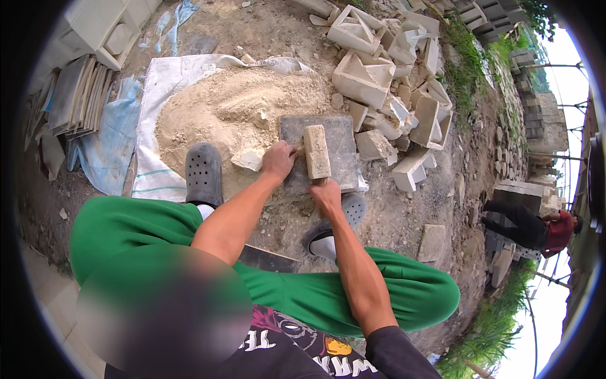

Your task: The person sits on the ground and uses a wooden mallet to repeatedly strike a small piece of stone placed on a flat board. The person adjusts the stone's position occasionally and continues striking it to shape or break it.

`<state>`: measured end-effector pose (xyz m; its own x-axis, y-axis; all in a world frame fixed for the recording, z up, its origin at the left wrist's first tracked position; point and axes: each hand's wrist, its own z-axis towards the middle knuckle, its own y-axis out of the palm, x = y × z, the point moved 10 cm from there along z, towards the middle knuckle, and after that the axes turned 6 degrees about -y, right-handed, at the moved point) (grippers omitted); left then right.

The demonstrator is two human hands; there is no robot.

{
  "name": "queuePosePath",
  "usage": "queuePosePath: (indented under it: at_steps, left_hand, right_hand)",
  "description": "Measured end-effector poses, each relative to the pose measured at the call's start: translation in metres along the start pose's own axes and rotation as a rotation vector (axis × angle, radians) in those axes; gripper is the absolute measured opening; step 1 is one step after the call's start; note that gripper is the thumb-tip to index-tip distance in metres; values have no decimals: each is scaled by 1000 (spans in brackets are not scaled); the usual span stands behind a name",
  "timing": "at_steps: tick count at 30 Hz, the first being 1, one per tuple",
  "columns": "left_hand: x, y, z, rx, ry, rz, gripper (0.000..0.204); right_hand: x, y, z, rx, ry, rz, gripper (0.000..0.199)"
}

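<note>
A pale oblong stone block (316,150) lies on a flat grey slab (339,141) on the ground in front of me. My left hand (278,160) rests on the slab's left edge, fingers against the block's left side. My right hand (325,195) grips the near end of the block. My knees in green trousers (126,228) frame the scene, and my grey clogs (203,172) stand either side of the slab.
A heap of sand (221,114) lies on a white sack behind the slab. Broken pale blocks (391,76) are piled at the back right. Stacked tiles (76,95) lean at the left. Another person (536,227) bends over at the right.
</note>
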<state>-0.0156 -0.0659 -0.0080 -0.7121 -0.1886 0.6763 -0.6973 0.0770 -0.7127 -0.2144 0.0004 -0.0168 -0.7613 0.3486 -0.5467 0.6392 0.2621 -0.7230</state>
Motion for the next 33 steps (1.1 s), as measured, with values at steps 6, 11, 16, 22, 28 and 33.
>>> queuePosePath:
  at_steps: [6, 11, 16, 22, 28, 33]
  left_hand:
    - [-1, -3, -1, 23, -9, 14, 16]
    - [5, 0, 2, -26, -22, 71, 16]
    - [-1, -2, 2, -24, -41, 117, 17]
    - [4, -4, 0, -29, -30, 147, 18]
    - [16, -1, 8, -111, -17, 295, 20]
    - [22, -5, 12, -125, -29, 306, 19]
  right_hand:
    - [-14, -15, -2, -76, 66, 200, 37]
    - [-16, -10, 2, 32, -82, 30, 34]
    - [-12, -10, 3, -71, 69, 84, 32]
    - [-11, -13, -4, 30, 25, 406, 38]
    - [-4, 1, -4, -81, 108, 150, 33]
    - [-36, -33, -6, 93, -62, 261, 34]
